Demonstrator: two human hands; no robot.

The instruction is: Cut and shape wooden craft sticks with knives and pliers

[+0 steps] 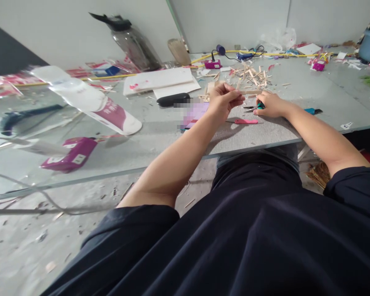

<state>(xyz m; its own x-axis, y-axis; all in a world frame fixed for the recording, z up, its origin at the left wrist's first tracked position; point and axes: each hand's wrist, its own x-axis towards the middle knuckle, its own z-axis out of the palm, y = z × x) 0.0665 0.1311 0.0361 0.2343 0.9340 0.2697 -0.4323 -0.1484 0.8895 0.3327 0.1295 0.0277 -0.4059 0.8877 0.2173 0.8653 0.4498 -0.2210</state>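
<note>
My left hand (224, 101) is raised a little above the table, thumb and fingertips pinched together on a thin wooden stick (238, 84). Just to its right, my right hand (273, 104) rests low over the table, fingers closed around small pliers (260, 105) with teal handles. Their metal jaws point left, toward my left hand. In front of both hands lies a pink-handled tool (246, 121) on the grey work surface. Beyond them is a loose pile of wooden sticks (253, 76).
A blue-handled cutter (313, 111) lies right of my right hand. On the left are a black case (173, 100), a white tube (111, 111), a purple box (70, 154) and a cable. A bottle (135, 45) stands by the wall. The table's front edge (253, 149) is close to my body.
</note>
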